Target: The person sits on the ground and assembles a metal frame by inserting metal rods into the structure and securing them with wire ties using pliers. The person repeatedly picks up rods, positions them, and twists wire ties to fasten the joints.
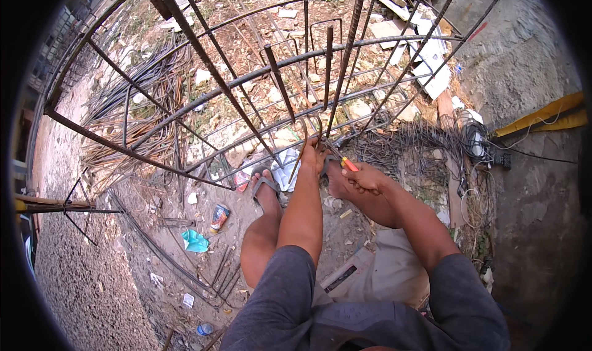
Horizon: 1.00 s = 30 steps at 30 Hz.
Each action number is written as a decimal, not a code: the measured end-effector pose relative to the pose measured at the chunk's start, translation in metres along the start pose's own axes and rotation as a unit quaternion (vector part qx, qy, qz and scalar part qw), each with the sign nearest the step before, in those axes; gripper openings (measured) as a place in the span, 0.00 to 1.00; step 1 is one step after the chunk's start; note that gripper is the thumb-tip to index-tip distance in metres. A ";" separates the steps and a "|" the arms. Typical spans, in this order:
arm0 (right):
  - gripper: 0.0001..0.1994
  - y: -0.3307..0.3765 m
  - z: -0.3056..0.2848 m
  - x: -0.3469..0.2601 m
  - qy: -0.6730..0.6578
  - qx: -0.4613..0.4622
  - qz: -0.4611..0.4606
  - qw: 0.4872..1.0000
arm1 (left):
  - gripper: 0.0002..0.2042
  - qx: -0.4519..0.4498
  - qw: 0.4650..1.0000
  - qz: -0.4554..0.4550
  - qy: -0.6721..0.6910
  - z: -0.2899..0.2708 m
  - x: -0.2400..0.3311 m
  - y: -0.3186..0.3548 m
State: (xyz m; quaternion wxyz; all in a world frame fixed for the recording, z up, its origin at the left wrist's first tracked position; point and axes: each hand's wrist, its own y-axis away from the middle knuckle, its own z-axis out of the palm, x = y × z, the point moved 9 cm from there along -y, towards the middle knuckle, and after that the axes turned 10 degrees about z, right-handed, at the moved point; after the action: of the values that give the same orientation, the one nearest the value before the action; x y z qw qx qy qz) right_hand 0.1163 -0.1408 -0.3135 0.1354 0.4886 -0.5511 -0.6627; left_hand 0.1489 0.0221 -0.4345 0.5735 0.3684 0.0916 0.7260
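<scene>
My left hand point(316, 156) is closed around a thin bent steel rod point(304, 131) at the lower bar of a rebar cage point(277, 69). The cage of ribbed bars and hoops stands just beyond my feet. Closed in my right hand point(368, 179) is a plier-like tool with a red and yellow handle point(349, 165). Its metal end points toward my left hand, close to the cage's lower bar. Whether its jaws touch anything is too small to tell. Short upright bars point(328, 67) rise from the cage above my hands.
Loose rebar point(145, 104) lies heaped at the left, and tangled wire point(394, 150) at the right. White board pieces point(431, 61) litter the far right. A yellow strip point(542, 118) crosses the concrete. Cut rods point(225, 271) and a teal scrap point(195, 240) lie near my sandalled feet point(266, 187).
</scene>
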 end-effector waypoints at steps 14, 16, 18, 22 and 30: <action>0.20 0.027 0.013 -0.025 0.212 0.235 -0.099 0.943 | 0.11 -0.009 0.999 0.007 -0.039 0.011 0.006 0.008; 0.16 0.023 0.028 -0.023 0.017 0.042 -0.039 0.998 | 0.08 -0.020 0.999 0.016 -0.048 0.008 0.014 0.007; 0.13 0.025 0.031 -0.017 -0.213 -0.100 -0.007 0.972 | 0.08 -0.025 0.999 0.008 -0.039 0.023 0.009 0.017; 0.14 0.030 0.025 -0.017 -0.233 -0.105 0.008 0.967 | 0.10 -0.040 0.999 0.011 -0.025 0.034 0.009 0.019; 0.19 0.055 -0.008 -0.020 0.401 0.524 -0.147 0.737 | 0.08 0.027 0.998 0.024 -0.049 0.011 0.004 0.004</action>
State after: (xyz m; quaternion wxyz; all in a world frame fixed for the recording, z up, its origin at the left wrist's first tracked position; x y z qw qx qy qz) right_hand 0.1128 -0.1507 -0.2553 -0.0327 0.7778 -0.6271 -0.0243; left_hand 0.1525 0.0208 -0.4224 0.5498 0.4210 0.0738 0.7177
